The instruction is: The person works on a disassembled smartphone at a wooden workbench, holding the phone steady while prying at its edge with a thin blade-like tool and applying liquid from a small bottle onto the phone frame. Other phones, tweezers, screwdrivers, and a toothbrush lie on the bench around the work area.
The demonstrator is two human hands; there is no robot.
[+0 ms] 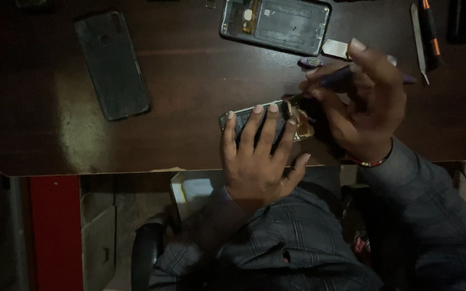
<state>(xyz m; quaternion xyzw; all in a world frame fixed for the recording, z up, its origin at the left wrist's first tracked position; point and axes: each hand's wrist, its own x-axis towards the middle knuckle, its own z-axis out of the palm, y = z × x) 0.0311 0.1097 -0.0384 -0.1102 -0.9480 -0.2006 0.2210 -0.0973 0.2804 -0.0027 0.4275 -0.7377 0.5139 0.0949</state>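
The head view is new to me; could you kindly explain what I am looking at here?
It is one picture from a camera on a person's head, looking down at their own two hands over a dark wooden table. The left hand presses flat on an opened phone near the table's edge. The right hand holds a thin dark tool above the phone's end. Further back lie a phone back shell, a dark case and more tools.
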